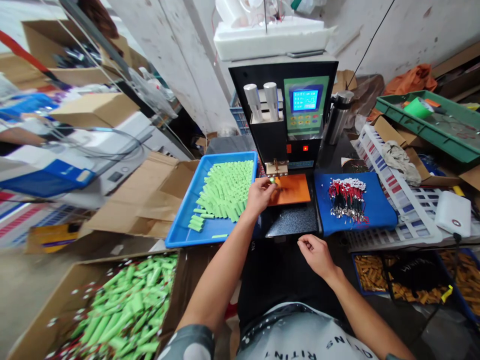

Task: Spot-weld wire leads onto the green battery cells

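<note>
My left hand (259, 196) pinches a small green cylinder (272, 180) under the tip of a black machine (268, 137) with a lit screen, over an orange plate (294, 190). My right hand (315, 254) is closed near the front edge of the black work surface; whatever its curled fingers hold, if anything, is hidden. To the left, a blue tray (173, 235) holds many green cylinders (228, 187). A bundle of red and black wires with white connectors (348, 200) lies on a blue mat (382, 212) at the right.
At the lower left, a cardboard box (39, 322) holds green cylinders with wires. White crates (416, 220) and a white device (453, 213) stand at the right, below a green tray (431, 132). A steel flask (339, 117) is beside the machine.
</note>
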Motion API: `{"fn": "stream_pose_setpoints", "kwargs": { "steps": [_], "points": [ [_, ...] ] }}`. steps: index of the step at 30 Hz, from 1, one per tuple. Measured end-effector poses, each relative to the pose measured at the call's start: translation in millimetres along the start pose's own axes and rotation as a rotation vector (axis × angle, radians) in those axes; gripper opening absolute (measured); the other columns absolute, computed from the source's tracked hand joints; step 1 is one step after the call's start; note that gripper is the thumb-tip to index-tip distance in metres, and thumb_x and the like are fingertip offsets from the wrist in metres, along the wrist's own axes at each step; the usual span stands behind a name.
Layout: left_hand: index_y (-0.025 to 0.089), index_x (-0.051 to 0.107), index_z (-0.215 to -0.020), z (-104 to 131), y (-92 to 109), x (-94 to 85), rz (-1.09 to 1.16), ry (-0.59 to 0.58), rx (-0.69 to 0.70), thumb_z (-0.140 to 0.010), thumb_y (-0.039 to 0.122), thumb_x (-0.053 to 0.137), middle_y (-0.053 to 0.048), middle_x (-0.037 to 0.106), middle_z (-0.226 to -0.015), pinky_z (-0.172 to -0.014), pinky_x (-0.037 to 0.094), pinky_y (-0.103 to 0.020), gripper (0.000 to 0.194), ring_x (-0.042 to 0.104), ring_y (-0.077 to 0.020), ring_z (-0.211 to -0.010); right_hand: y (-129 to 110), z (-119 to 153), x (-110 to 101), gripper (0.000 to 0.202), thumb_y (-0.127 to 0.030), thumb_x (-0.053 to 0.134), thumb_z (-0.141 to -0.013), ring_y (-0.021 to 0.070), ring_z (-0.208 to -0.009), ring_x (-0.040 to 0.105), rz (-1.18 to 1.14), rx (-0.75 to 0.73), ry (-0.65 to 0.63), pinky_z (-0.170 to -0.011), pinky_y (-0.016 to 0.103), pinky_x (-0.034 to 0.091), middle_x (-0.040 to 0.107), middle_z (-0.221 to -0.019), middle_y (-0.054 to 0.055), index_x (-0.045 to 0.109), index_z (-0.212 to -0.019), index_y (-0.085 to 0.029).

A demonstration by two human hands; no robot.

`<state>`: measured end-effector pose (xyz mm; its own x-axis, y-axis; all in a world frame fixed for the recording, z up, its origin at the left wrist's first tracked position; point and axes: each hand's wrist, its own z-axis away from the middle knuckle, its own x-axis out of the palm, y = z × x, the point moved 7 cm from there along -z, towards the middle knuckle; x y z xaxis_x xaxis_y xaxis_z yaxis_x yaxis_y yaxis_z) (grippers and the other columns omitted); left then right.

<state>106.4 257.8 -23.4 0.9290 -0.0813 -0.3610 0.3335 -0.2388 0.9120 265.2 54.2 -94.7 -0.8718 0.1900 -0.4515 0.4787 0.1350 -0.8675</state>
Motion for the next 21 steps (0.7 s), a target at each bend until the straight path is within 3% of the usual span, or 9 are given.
{"fn": "stream_pose_setpoints", "kwargs": {
  "steps": [3, 7, 15, 21],
  "points": [
    [0.015, 0.066, -0.077, -1.7, -10.5, -23.4, 0.062, 0.185, -0.037, -0.077, 0.031, 0.064, -0.001, 0.064, -0.071, -0.067, 0.046, -0.025, 0.016, 0.057, -0.0129, -0.066, 8.3, 4.4, 1.1, 0.018, -0.029, 0.053, -0.094, 0.0159, -0.067, 0.063, 0.01, 0.019, -0.007, -0.065, 0.027, 0.051, 0.069, -0.079, 0.004, 0.067, -0.087, -0.02],
    [0.015, 0.066, -0.084, -1.4, -15.9, -30.4, 0.173, 0.246, -0.029, -0.078, 0.031, 0.064, -0.004, 0.068, -0.079, -0.075, 0.049, -0.027, 0.017, 0.061, -0.0141, -0.073, 17.3, 9.5, 3.9, 0.017, -0.029, 0.054, -0.093, 0.0156, -0.068, 0.064, 0.018, 0.043, -0.02, -0.066, 0.026, 0.052, 0.071, -0.081, 0.004, 0.068, -0.089, -0.02],
    [0.015, 0.068, -0.088, 3.0, -5.6, -5.4, 0.063, 0.054, 0.011, -0.08, 0.027, 0.06, -0.002, 0.066, -0.073, -0.063, 0.045, -0.025, 0.016, 0.057, -0.0129, -0.064, 27.1, 11.8, 11.4, 0.017, -0.029, 0.054, -0.094, 0.0153, -0.069, 0.064, 0.0, 0.059, -0.038, -0.066, 0.026, 0.051, 0.071, -0.082, 0.005, 0.068, -0.09, -0.019],
    [0.017, 0.067, -0.09, 5.2, -3.6, 14.8, 0.021, -0.096, 0.063, -0.082, 0.025, 0.058, 0.0, 0.066, -0.075, -0.065, 0.045, -0.025, 0.014, 0.059, -0.0137, -0.068, 32.7, 13.4, 15.9, 0.018, -0.029, 0.054, -0.094, 0.0154, -0.068, 0.063, 0.003, 0.078, -0.056, -0.066, 0.026, 0.05, 0.07, -0.081, 0.004, 0.068, -0.09, -0.019]
  ]
}}
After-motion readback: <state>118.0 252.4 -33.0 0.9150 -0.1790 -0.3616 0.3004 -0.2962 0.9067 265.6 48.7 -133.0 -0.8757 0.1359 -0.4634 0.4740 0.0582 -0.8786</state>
